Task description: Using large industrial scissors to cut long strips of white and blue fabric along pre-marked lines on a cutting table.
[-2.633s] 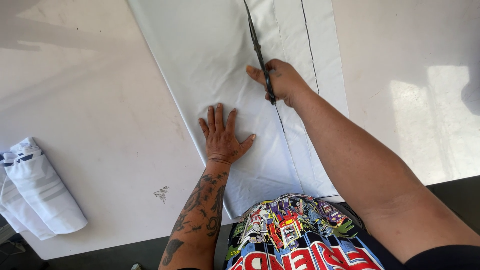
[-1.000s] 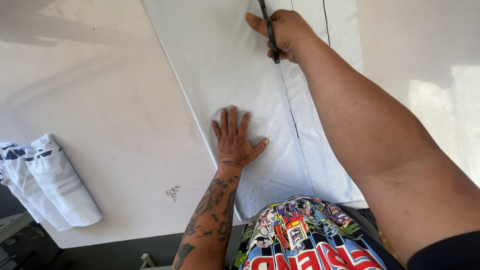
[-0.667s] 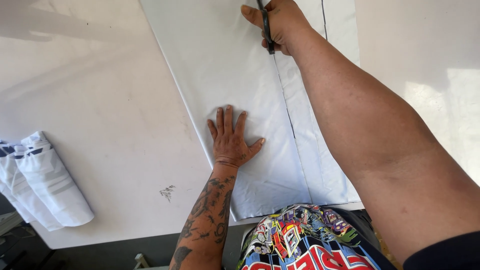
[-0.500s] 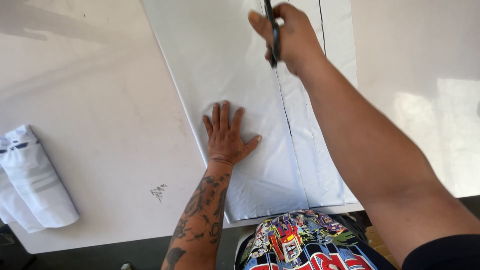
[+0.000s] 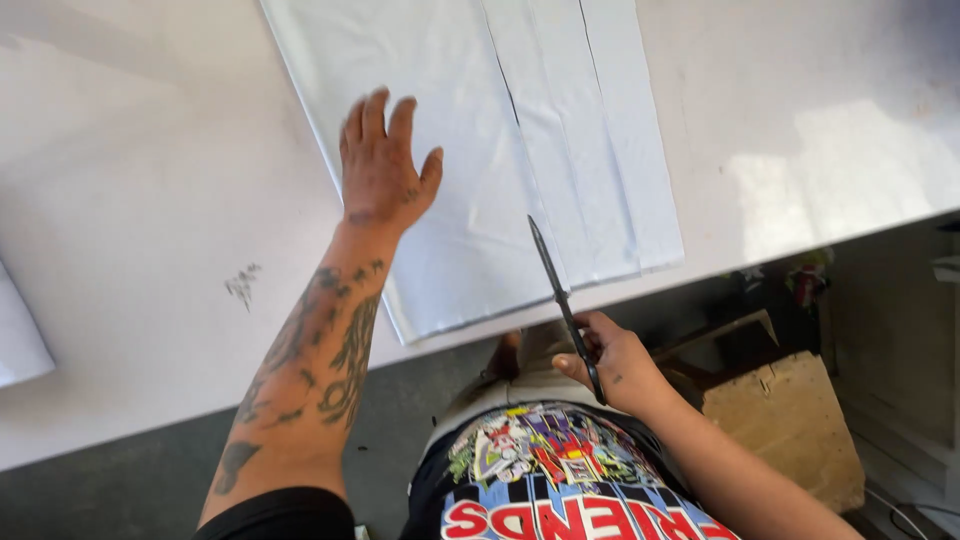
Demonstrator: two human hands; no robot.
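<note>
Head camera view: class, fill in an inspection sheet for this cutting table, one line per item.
Surface: white table, sunlit at the right, with a small dark smudge.
Job's things: pale sheet material lying flat, with two long cut lines running up it; scissors, blades closed, tip over the sheet's near edge.
Clutter: part of a white folded item at the left edge.
Hands: left hand open, fingers spread, at the sheet; right hand shut on the scissors, off the table's edge.
Cables: possibly one at the bottom right; too small to tell.
Surroundings: dark floor; wooden board below the table.
</note>
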